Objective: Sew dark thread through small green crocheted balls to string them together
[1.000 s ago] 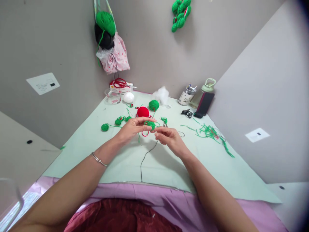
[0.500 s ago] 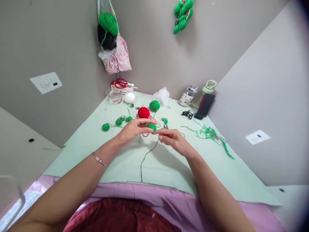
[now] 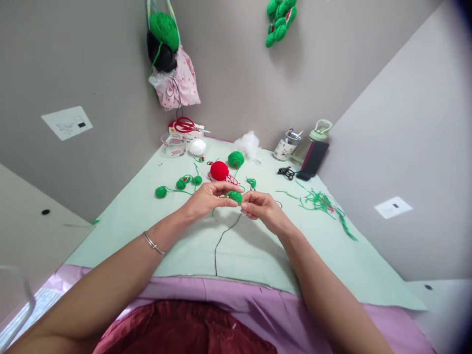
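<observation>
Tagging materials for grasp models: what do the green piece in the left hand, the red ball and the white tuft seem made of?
Green piece: looks like matte yarn, probably crocheted or knitted, from its bumpy texture; wool or acrylic, can't tell.
Red ball: matte wound yarn, likely, given loose strands beside it.
White tuft: probably fibre stuffing; fluffy, ragged edges.

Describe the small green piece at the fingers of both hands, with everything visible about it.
The small green piece is rounded and looks textured, like worked yarn; single stitches are too small to make out. It is held up over the pale tabletop, gripped between the thumb and fingers of the left hand, which hide part of it. The fingertips of the right hand are at its right edge; whether they pinch it is unclear.
</observation>
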A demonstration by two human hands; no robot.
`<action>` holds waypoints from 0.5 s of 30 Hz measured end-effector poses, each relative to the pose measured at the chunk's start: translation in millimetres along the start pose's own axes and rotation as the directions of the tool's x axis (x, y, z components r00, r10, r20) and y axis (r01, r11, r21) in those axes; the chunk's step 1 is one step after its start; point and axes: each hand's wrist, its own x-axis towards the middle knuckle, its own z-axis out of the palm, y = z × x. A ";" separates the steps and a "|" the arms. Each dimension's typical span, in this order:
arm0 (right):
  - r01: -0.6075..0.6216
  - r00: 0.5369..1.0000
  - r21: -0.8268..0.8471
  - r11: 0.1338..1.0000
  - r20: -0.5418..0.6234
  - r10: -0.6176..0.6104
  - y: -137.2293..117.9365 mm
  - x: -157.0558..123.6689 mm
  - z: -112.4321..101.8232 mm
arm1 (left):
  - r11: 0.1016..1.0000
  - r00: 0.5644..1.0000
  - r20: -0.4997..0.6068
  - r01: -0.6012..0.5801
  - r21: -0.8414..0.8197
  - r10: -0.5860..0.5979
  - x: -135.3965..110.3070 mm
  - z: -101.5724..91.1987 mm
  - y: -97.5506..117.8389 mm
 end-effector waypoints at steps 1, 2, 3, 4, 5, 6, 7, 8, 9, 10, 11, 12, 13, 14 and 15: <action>0.006 1.000 0.004 1.000 -0.013 -0.006 -0.2 0.1 1.0 | 1.000 1.000 -0.009 0.001 -0.010 -0.001 -0.1 0.1 -0.4; 0.013 1.000 0.003 1.000 -0.027 -0.013 -0.3 0.3 2.0 | 1.000 1.000 -0.016 0.002 -0.014 -0.002 -0.2 0.3 -0.7; 0.020 0.999 -0.002 1.000 -0.040 -0.020 -0.2 0.6 3.0 | 1.000 1.000 -0.020 0.005 -0.014 -0.005 -0.1 0.7 -1.0; 0.026 0.998 -0.008 1.000 -0.051 -0.027 0.2 1.1 4.0 | 1.000 1.000 -0.024 0.005 -0.011 -0.005 -0.1 1.3 -1.3; 0.031 0.998 -0.010 0.999 -0.060 -0.032 0.9 1.7 5.1 | 1.000 1.000 -0.027 0.003 -0.008 -0.004 0.1 2.0 -1.8; 0.035 0.997 -0.007 0.999 -0.066 -0.035 2.0 2.6 6.4 | 1.000 1.000 -0.029 0.000 -0.004 0.000 0.3 2.8 -2.2; 0.038 0.997 0.003 0.999 -0.071 -0.038 3.1 3.6 7.9 | 1.000 1.000 -0.031 -0.004 0.001 0.004 0.5 3.7 -2.6; 0.044 0.996 0.019 0.999 -0.077 -0.042 4.1 4.6 9.7 | 1.000 0.999 -0.033 -0.011 0.012 0.011 0.6 4.5 -3.0; 0.052 0.995 0.038 0.998 -0.086 -0.049 4.7 5.6 11.8 | 0.999 0.999 -0.043 -0.022 0.025 0.023 0.6 5.2 -3.2; 0.063 0.993 0.055 0.996 -0.099 -0.058 4.8 6.4 13.9 | 0.999 0.998 -0.057 -0.035 0.041 0.037 0.5 5.6 -3.3; 0.075 0.991 0.064 0.995 -0.116 -0.067 4.1 6.9 15.8 | 0.997 0.996 -0.072 -0.050 0.059 0.054 0.4 5.5 -3.2; 0.085 0.988 0.061 0.995 -0.136 -0.076 2.8 7.0 17.5 | 0.994 0.993 -0.088 -0.067 0.082 0.074 0.3 5.0 -3.1; 0.091 0.984 0.047 0.995 -0.159 -0.082 1.0 6.7 18.5 | 0.990 0.991 -0.097 -0.082 0.115 0.093 0.1 3.9 -2.8; 0.092 0.979 0.025 0.995 -0.182 -0.086 -1.0 6.2 18.8 | 0.984 0.989 -0.100 -0.090 0.156 0.107 0.1 2.3 -2.4; 0.087 0.975 0.004 0.996 -0.204 -0.085 -2.9 5.4 18.4 | 0.976 0.988 -0.105 -0.094 0.197 0.116 0.2 0.4 -1.8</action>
